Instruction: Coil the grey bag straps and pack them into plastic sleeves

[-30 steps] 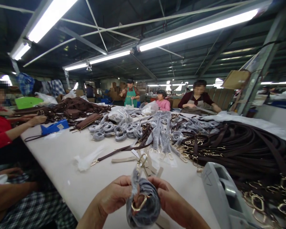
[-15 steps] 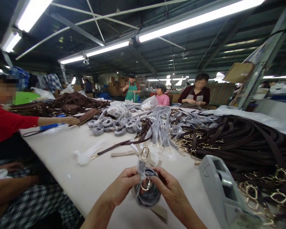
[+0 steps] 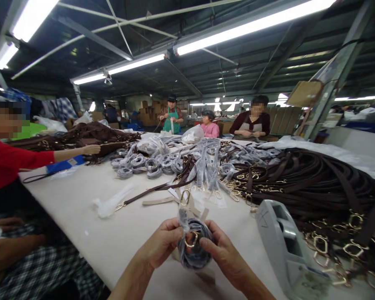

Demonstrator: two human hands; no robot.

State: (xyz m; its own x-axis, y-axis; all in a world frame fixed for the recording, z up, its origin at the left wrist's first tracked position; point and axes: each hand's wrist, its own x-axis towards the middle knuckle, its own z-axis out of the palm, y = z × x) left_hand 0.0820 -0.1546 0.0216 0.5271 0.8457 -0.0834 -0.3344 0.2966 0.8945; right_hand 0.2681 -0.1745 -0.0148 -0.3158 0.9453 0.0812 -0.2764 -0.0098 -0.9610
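Between my two hands is a coiled strap (image 3: 195, 258), dark and wrapped in clear plastic, held above the near part of the table. One gold clasp (image 3: 185, 197) sticks up from its top end, and a gold ring (image 3: 191, 240) shows in the middle of the coil. My left hand (image 3: 164, 241) pinches the upper left side, just below the raised clasp. With thumb in front and fingers behind, my right hand (image 3: 220, 246) grips the right side. Beige strips (image 3: 158, 201) lie on the table beyond the coil.
A grey tape dispenser (image 3: 278, 246) stands to the right, beside a large heap of brown straps (image 3: 318, 179) with gold clasps. Several wrapped coils (image 3: 153, 164) are piled mid-table (image 3: 81, 200). At left, a co-worker in a red sleeve (image 3: 28, 156) reaches over the table; others sit or stand beyond.
My right thumb has shifted slightly on the coil, while both hands keep hold of it. The co-worker's arm at left has moved the brown piece back. The view has turned slightly right.
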